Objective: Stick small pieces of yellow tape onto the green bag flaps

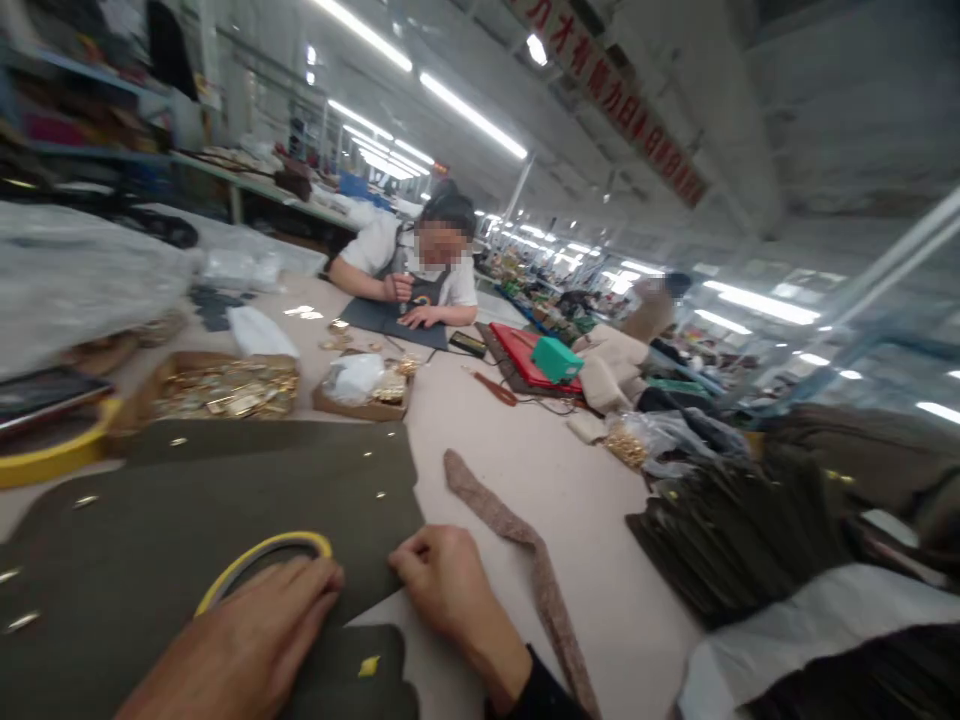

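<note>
A dark olive sheet [300,480] with small gold metal pieces on it covers the near left of the table. My left hand [247,630] lies over a yellow-rimmed ring [262,545], its fingers together on the ring's right side. At the sheet's right edge, my right hand [442,580] is closed in a pinch; what its fingertips hold is hidden. Below, a second olive piece [360,670] bears a yellow mark. A brown speckled strip [525,530] runs along the table to the right of my right hand.
Boxes of gold pieces [232,390] and small parts [367,400] stand beyond the sheet. Across the table a person [420,260] leans over a dark sheet. A green box [556,360] rests on a red item. Stacked dark pieces [742,540] lie at right.
</note>
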A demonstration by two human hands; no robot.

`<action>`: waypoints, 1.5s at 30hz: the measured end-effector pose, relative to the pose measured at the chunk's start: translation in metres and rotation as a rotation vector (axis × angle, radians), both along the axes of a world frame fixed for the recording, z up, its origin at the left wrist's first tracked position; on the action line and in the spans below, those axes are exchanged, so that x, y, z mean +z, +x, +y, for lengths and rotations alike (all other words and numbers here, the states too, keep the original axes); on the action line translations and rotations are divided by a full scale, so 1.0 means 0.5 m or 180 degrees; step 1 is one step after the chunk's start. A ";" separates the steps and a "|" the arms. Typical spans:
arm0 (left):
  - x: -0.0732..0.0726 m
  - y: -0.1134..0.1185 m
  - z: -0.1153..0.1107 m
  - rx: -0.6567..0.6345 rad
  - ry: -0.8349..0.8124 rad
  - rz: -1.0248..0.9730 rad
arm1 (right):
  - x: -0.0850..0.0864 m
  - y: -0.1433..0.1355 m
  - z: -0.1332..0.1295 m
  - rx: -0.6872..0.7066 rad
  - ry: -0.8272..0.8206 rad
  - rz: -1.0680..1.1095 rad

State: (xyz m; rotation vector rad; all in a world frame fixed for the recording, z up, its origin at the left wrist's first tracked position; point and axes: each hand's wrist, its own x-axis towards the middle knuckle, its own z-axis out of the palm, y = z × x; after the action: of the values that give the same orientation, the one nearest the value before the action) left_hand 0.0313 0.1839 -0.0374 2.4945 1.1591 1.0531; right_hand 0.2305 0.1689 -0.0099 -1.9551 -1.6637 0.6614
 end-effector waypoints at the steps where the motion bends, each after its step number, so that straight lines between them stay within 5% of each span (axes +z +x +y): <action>1: 0.013 -0.008 -0.007 -0.0106 -0.0136 0.0228 | 0.002 0.004 0.001 0.0048 0.0023 0.0012; 7: 0.068 -0.008 -0.014 -0.0121 -0.0545 0.0387 | 0.025 0.032 0.002 0.0906 -0.0420 0.0234; 11: 0.062 -0.006 -0.009 -0.0246 -0.0165 0.0029 | 0.039 0.017 -0.003 0.0724 0.0381 0.0766; 14: 0.063 -0.003 -0.010 -0.0324 -0.0118 0.0008 | 0.044 -0.003 -0.003 0.0994 0.0857 0.1002; 23: 0.056 0.001 -0.020 -0.0179 -0.0473 0.0057 | 0.031 -0.020 -0.006 0.1629 0.1539 0.0626; 29: 0.058 0.005 -0.019 -0.0364 -0.0134 0.0022 | 0.004 -0.026 -0.005 0.1651 0.2123 0.0346; 34: 0.069 0.009 -0.019 -0.0360 -0.0397 0.0251 | 0.001 -0.034 -0.005 0.1563 0.2696 0.0045; 45: 0.080 0.024 -0.020 -0.0004 -0.0372 0.0665 | 0.006 -0.038 -0.013 0.1030 0.2196 0.0087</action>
State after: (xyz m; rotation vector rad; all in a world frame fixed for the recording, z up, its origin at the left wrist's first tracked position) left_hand 0.0433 0.1740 0.0025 2.5587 1.2351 0.7145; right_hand 0.2116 0.1626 -0.0068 -1.2015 -1.8817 0.1681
